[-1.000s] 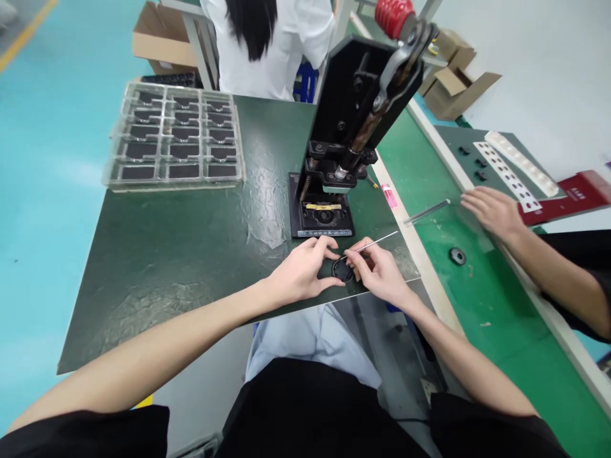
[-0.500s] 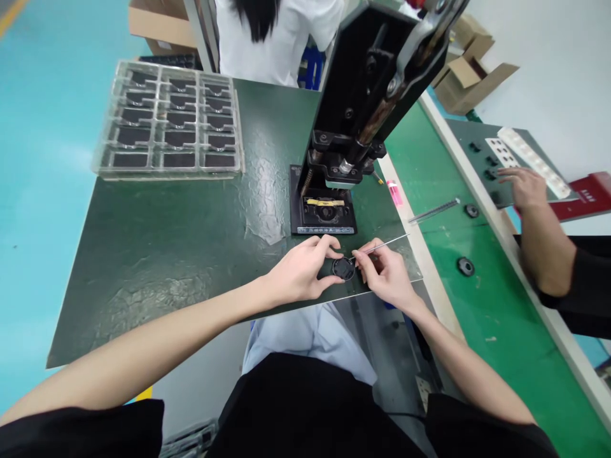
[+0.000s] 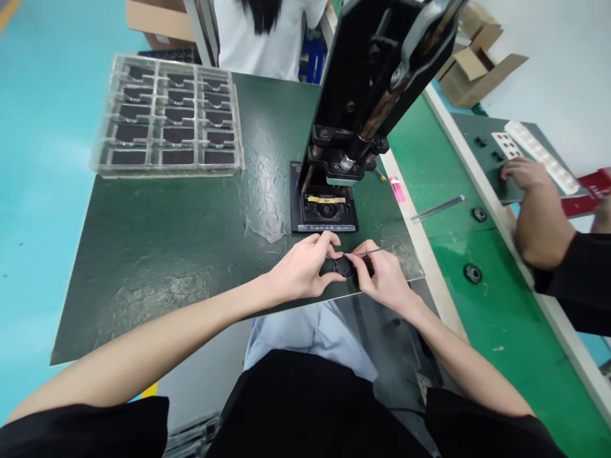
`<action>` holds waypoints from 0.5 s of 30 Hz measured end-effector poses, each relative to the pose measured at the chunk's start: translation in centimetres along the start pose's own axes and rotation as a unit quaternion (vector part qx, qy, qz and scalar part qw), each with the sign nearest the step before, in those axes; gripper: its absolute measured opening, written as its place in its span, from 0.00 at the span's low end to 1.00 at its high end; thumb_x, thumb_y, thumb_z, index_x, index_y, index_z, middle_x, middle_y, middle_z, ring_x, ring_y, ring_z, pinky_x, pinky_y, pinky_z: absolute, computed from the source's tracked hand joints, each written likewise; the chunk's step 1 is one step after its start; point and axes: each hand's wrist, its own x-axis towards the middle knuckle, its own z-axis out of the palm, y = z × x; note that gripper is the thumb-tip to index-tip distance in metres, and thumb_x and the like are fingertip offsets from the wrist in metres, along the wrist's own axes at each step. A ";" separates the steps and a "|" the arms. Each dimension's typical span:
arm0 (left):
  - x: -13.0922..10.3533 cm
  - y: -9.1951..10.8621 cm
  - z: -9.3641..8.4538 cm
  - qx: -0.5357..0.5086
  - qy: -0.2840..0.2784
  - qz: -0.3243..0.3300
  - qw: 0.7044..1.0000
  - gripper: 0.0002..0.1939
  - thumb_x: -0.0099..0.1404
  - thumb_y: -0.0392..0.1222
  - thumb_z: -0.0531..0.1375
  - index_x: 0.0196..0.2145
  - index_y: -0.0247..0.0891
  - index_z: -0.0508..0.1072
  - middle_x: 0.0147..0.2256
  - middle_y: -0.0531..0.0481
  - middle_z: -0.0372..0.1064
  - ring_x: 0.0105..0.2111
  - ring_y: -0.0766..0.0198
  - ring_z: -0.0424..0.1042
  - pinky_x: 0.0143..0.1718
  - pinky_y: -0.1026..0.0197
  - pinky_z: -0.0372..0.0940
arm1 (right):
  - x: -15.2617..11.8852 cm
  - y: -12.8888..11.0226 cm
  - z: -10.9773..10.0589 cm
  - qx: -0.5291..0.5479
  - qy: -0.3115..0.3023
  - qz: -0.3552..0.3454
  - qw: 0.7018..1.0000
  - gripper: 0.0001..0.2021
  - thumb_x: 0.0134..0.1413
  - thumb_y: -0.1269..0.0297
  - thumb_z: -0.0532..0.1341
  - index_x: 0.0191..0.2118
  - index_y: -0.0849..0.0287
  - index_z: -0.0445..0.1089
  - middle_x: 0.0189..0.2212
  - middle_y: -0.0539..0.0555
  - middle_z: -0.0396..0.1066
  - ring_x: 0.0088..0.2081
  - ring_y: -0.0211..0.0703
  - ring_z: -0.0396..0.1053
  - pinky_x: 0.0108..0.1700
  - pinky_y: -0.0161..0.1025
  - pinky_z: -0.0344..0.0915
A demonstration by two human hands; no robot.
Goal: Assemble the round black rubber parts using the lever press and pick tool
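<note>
Green-topped workbench [image 3: 191, 222], scuffed and wrinkled in patches, stands over a turquoise floor. Round black part [image 3: 344, 268] is located near the bench's front edge, between the two hands. Left hand [image 3: 303, 268] grasps it from the left, thumb at the near rim and forefinger at the far rim. Right hand [image 3: 384, 275] pinches a thin rod [image 3: 372, 252], fingertips at the part's right edge; contact between rod tip and part cannot be confirmed. Black lever press [image 3: 324, 121] stands just beyond the hands, a yellow strip [image 3: 326, 200] across its base. Clear compartmented tray [image 3: 167, 172], dark pieces in its cells, rests at the bench's far left. Right of the bench runs a green surface [image 3: 520, 362] bearing two black ring-shaped pieces [image 3: 473, 273], well apart from the hands. Ridged rod [image 3: 438, 208] lies near a pink label [image 3: 397, 189]. Farther right, a co-worker's hand [image 3: 527, 173] is at a dark board [image 3: 491, 124]. Ahead, a person in white [image 3: 262, 48] is seen from behind.
</note>
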 end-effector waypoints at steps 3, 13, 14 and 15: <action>0.1 0.0 0.1 0.004 0.006 -0.003 1.000 0.26 0.59 0.41 0.72 0.46 0.43 0.60 0.40 0.48 0.76 0.45 0.52 0.78 0.45 0.52 0.72 | 0.0 0.0 0.3 -0.005 0.002 -0.010 1.000 0.11 0.71 0.57 0.54 0.34 0.53 0.63 0.29 0.54 0.70 0.30 0.45 0.71 0.35 0.42 0.68; 0.2 -0.2 0.1 0.012 0.007 0.003 1.000 0.28 0.58 0.44 0.74 0.44 0.43 0.59 0.39 0.50 0.78 0.43 0.52 0.79 0.44 0.51 0.72 | -0.2 1.0 -1.3 0.244 0.240 0.146 0.928 0.16 0.67 0.45 0.60 0.38 0.53 0.65 0.24 0.46 0.67 0.20 0.35 0.62 0.21 0.34 0.61; 0.2 -0.4 0.1 0.010 0.008 0.007 1.000 0.27 0.58 0.44 0.74 0.44 0.43 0.60 0.39 0.49 0.78 0.44 0.52 0.79 0.45 0.51 0.72 | -0.7 1.4 -2.4 0.217 0.281 0.139 0.925 0.16 0.68 0.45 0.59 0.40 0.53 0.66 0.25 0.47 0.69 0.21 0.36 0.65 0.23 0.34 0.63; 0.2 -0.5 0.1 0.006 0.009 0.011 1.000 0.27 0.59 0.45 0.74 0.45 0.43 0.60 0.40 0.49 0.78 0.44 0.52 0.79 0.46 0.51 0.72 | -1.5 1.9 -3.6 0.171 0.314 0.131 0.924 0.16 0.68 0.46 0.58 0.41 0.53 0.67 0.27 0.49 0.71 0.24 0.37 0.69 0.24 0.35 0.66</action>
